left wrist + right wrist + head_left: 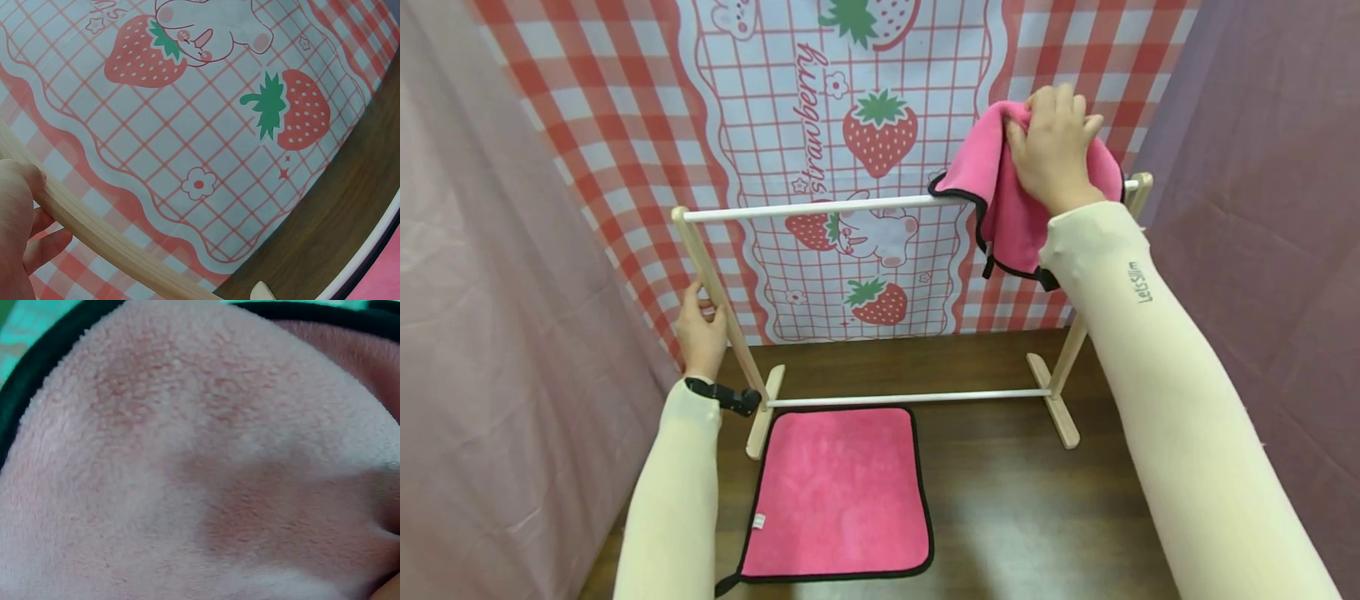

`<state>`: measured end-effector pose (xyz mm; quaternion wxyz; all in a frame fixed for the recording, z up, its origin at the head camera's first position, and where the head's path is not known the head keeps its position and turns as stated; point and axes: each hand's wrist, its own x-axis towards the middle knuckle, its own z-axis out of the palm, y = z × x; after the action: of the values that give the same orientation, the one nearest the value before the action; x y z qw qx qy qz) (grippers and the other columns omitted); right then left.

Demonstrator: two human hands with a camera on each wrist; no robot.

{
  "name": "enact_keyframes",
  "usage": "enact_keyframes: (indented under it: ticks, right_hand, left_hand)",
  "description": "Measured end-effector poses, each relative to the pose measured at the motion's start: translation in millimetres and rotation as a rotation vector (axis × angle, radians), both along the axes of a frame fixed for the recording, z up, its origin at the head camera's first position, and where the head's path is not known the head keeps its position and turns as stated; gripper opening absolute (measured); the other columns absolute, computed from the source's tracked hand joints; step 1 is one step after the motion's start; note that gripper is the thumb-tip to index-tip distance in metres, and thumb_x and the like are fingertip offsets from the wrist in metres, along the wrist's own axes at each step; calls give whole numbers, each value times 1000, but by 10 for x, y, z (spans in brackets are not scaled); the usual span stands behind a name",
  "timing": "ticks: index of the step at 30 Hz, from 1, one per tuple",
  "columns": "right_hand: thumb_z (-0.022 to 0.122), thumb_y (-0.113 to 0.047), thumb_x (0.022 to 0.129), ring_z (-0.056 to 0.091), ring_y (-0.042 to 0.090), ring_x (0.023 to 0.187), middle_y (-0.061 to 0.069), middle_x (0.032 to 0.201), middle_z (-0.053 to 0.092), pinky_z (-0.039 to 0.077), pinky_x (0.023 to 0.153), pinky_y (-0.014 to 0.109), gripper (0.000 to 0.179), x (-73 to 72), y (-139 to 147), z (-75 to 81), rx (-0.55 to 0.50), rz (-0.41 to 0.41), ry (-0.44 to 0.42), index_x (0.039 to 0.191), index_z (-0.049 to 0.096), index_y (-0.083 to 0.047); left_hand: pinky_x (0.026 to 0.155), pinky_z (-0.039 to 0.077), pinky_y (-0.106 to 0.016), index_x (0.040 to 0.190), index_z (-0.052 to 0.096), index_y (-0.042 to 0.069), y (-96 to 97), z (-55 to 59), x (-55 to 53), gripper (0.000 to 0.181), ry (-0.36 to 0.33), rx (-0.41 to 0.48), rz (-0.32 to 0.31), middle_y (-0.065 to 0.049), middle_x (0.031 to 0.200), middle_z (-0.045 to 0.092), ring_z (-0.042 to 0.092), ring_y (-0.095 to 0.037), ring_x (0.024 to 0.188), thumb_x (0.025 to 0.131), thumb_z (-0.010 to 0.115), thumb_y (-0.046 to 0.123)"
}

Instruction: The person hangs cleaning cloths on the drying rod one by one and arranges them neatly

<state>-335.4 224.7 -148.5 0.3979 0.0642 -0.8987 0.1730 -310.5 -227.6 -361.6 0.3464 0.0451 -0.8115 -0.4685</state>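
A pink towel (1015, 229) with black edging hangs bunched at the right end of the white top rail (805, 208) of a drying rack. My right hand (1054, 150) grips its upper part, above the rail. The right wrist view is filled by the towel's fuzzy surface (156, 456), with only a bit of finger at the edge. At the left, my left hand (702, 333) holds the rack's wooden side post (730, 325). In the left wrist view, thumb and fingers (50, 250) close about that post (106, 240).
Flat on the brown wooden floor (992, 492) lies a second pink towel (842, 492), in front of the rack's lower rail (917, 397). A strawberry-print checked cloth (880, 133) hangs behind. Pinkish curtains (1262, 167) stand on both sides.
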Motion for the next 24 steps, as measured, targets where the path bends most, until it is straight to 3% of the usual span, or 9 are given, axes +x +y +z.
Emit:
enact_keyframes:
  ticks: [5, 9, 18, 24]
  right_hand:
    - [36, -34, 106, 36, 46, 119, 29, 123, 43, 24, 100, 65, 47, -104, 46, -150, 53, -78, -250, 127, 46, 7]
    - [28, -33, 105, 34, 49, 123, 32, 126, 41, 20, 101, 69, 51, -135, 90, -259, 72, -70, -361, 126, 47, 9]
    - [13, -33, 104, 35, 47, 126, 29, 135, 45, 17, 103, 71, 63, -107, 132, -305, 186, -42, -480, 132, 54, 7]
    - [12, -35, 104, 37, 45, 127, 28, 137, 46, 13, 105, 71, 67, -84, 131, -326, 181, -28, -501, 135, 54, 5]
  left_hand:
    - [84, 54, -50, 141, 49, 2, -2, -17, -4, 49, 10, -1, -6, -29, 108, 60, 64, -44, 95, 94, 59, -5]
    - [84, 54, -50, 141, 49, 2, -12, -32, -13, 49, 9, -7, -2, -29, 108, 61, 64, -43, 95, 94, 58, -5]
    - [81, 54, -49, 139, 51, 0, 11, 3, 5, 47, 21, -3, 24, -30, 108, 62, 63, -43, 93, 93, 59, -5]
    - [80, 51, -44, 136, 54, 2, 72, -47, 22, 47, 5, 27, 96, -25, 109, 63, 62, -39, 90, 90, 57, -2]
